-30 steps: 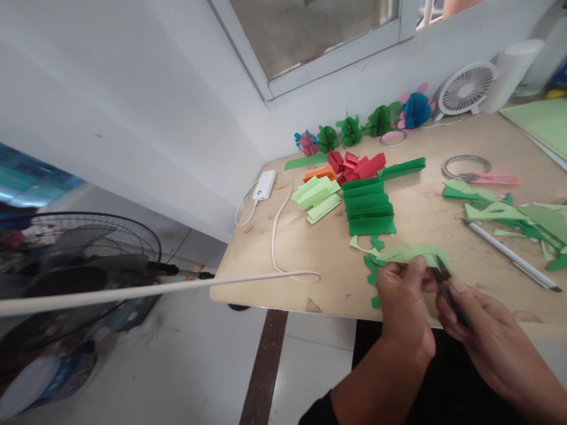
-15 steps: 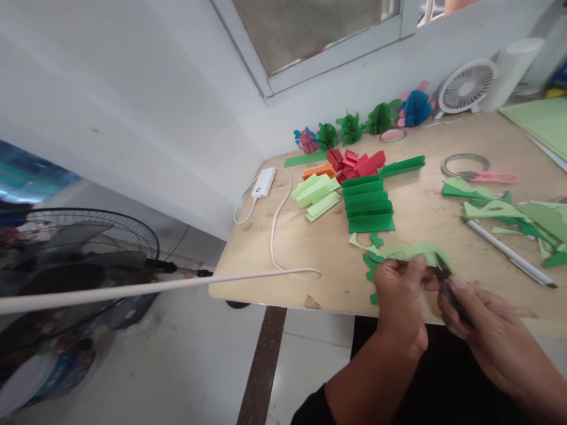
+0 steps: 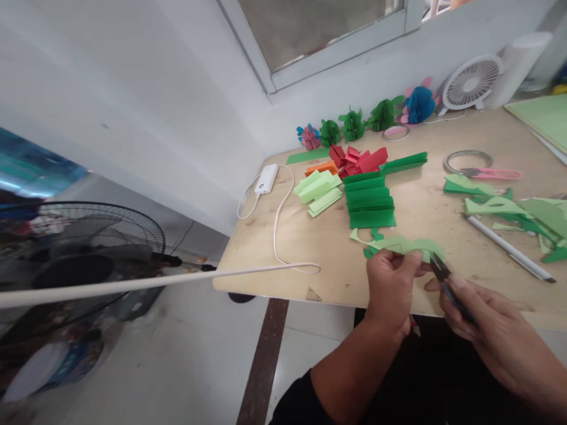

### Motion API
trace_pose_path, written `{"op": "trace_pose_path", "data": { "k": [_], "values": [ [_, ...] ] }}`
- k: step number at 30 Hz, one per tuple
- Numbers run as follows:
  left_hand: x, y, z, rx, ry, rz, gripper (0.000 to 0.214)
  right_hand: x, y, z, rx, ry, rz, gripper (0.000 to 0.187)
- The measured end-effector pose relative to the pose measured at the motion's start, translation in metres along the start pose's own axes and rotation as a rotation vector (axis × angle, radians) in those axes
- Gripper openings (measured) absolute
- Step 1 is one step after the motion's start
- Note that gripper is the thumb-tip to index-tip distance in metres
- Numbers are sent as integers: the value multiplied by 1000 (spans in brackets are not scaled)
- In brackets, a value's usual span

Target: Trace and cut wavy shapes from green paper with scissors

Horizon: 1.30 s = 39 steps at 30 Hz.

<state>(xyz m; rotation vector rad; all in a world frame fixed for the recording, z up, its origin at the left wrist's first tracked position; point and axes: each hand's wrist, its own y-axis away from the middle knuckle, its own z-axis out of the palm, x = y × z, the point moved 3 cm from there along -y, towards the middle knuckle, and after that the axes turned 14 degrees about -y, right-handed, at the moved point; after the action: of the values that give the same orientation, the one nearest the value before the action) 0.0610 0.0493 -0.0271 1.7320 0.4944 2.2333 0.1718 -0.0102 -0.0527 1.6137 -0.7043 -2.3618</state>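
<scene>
My left hand (image 3: pixel 392 286) is closed, pinching a curved strip of light green paper (image 3: pixel 405 244) at the near edge of the wooden table (image 3: pixel 310 242). My right hand (image 3: pixel 476 313) is closed on small dark scissors (image 3: pixel 440 273), whose blades meet the paper just right of my left thumb. Small dark green paper scraps (image 3: pixel 368 252) lie beside my left hand.
Stacks of folded dark green (image 3: pixel 370 200), light green (image 3: pixel 319 192) and red paper (image 3: pixel 359 161) lie mid-table. Paper flowers (image 3: pixel 352 126) line the wall. A white charger (image 3: pixel 266 179) with cable, pink scissors (image 3: pixel 491 173), a pen (image 3: pixel 509 249), green offcuts (image 3: pixel 514 209) and a small fan (image 3: pixel 471 84) are around.
The view has shifted slightly. My hands have stayed together on the light green paper, moving a little up and left, with the scissors still at the strip.
</scene>
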Motion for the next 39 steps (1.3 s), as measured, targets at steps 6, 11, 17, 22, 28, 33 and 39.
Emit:
{"op": "trace_pose_path", "data": {
  "k": [6,11,17,22,28,33,39],
  "values": [
    [5,2,-3,-50,-61,24,17,-3,3,-2,-5,47,-10,59],
    [13,4,-6,-104,-79,-24,21,-7,2,-3,5,76,-20,61],
    [15,-1,-11,-216,-182,-37,25,-10,2,-3,1,102,-3,62],
    [18,-3,-13,-250,-247,-39,17,-13,2,-3,-12,123,27,63],
    [19,-5,-14,-266,-319,-29,18,-11,3,-5,2,105,62,62],
    [19,-7,-15,-304,-335,-43,12,-7,4,-7,12,60,85,54],
    [18,-11,-17,-346,-383,-65,9,-5,1,-8,-22,81,78,62]
  ]
}}
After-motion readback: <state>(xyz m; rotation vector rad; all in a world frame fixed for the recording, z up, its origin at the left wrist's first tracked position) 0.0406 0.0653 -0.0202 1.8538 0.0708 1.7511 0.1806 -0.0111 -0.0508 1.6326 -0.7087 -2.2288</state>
